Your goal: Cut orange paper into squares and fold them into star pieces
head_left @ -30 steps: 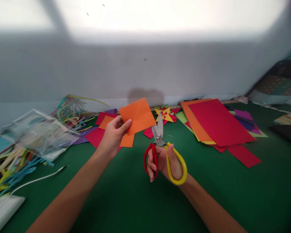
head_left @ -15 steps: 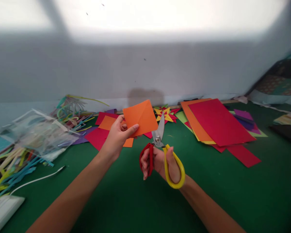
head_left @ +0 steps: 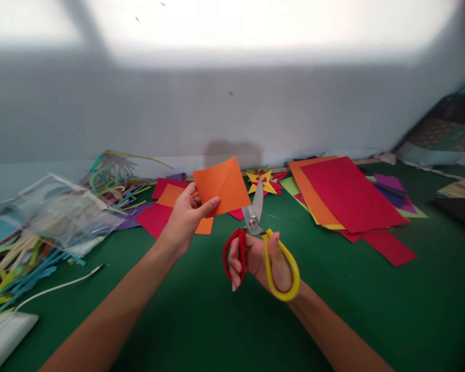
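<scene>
Pinched between thumb and fingers of my left hand is an orange paper square with crease lines, held up above the table. My right hand is closed through the handles of a pair of scissors, one handle red and the other yellow. The scissor blades are spread apart and point upward. One blade is at the paper's lower right corner; whether it touches the paper, I cannot tell. Behind the blades lie yellow and red paper stars.
Red and orange sheets are stacked at the right, with a red strip in front. Red and orange pieces lie left of centre. Clear plastic bags, paper strips and a white power strip with a cable occupy the left.
My left hand and the orange paper have shifted slightly left, away from the scissors. The scissors' handles have spread a little wider.
</scene>
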### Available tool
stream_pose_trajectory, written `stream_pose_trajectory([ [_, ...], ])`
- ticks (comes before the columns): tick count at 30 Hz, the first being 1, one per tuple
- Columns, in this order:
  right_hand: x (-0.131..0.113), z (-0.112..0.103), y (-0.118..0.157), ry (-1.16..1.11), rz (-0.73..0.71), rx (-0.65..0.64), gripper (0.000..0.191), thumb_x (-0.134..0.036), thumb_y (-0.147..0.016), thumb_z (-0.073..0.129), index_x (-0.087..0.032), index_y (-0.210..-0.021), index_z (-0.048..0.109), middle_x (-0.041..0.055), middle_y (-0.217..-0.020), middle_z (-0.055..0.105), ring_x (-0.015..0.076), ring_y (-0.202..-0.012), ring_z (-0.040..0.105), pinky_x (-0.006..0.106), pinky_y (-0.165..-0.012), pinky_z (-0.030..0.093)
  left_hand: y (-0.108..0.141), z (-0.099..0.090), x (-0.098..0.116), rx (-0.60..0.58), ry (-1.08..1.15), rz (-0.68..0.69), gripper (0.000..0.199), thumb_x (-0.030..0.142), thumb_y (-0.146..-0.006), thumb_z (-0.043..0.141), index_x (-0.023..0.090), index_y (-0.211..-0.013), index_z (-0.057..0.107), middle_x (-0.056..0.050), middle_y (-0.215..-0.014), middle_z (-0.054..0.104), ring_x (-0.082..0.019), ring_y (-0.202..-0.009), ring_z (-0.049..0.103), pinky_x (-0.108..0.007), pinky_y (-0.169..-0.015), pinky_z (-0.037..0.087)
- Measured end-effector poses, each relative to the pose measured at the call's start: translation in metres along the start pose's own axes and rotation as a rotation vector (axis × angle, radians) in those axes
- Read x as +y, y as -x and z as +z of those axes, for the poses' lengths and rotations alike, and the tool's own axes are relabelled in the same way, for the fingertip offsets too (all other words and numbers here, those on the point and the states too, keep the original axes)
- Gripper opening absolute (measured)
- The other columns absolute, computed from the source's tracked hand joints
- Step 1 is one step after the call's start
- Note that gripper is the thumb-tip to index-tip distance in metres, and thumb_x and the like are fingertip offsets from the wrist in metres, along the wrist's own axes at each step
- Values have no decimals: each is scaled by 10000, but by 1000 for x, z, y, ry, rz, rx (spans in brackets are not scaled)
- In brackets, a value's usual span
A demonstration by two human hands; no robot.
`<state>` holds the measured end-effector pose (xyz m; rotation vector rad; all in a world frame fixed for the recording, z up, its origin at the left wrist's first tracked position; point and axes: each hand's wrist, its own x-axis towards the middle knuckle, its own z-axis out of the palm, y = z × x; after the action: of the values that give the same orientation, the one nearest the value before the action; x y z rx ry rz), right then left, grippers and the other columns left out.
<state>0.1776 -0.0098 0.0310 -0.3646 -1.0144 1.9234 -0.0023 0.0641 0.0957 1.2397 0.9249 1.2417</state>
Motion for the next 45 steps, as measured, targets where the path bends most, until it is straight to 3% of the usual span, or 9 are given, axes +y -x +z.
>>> stream_pose_trajectory([
  [6,2,0,-2,-13,-37,7,823,-927,-825,274,-164,-921,569,-2,-706,517,157,-543,567,373,-563,573,0,-2,-1,-15,-1,-11,493,311,-829,805,182,-1264,611,-112,-1128,729,-197,-908,703,-270,-752,550],
  [10,-1,0,-2,-14,-39,15,831,-935,-812,285,-162,-909,575,-2,-702,516,154,-541,560,371,-566,576,0,-5,-2,-5,23,4,363,307,-848,786,178,-1170,678,-104,-1147,709,-195,-968,682,-277,-803,552],
  [15,-6,0,0,-33,-35,29,826,-935,-809,298,-165,-910,578,-11,-690,506,147,-529,542,368,-563,573,0,-8,1,55,21,6,169,330,-869,761,183,-921,696,-25,-916,650,-117,-782,594,-205,-649,508],
  [23,-5,1,0,-35,-43,23,820,-927,-823,282,-165,-902,575,-12,-682,502,142,-522,533,360,-559,567,2,-5,6,126,-13,8,203,344,-843,772,175,-838,659,-12,-826,599,-123,-737,546,-223,-620,488],
  [45,-6,0,0,-41,-46,26,796,-913,-835,306,-165,-902,571,-19,-674,499,137,-507,527,357,-543,570,0,-8,2,151,-82,58,211,343,-859,753,172,-800,645,5,-742,567,-110,-664,525,-233,-613,446],
])
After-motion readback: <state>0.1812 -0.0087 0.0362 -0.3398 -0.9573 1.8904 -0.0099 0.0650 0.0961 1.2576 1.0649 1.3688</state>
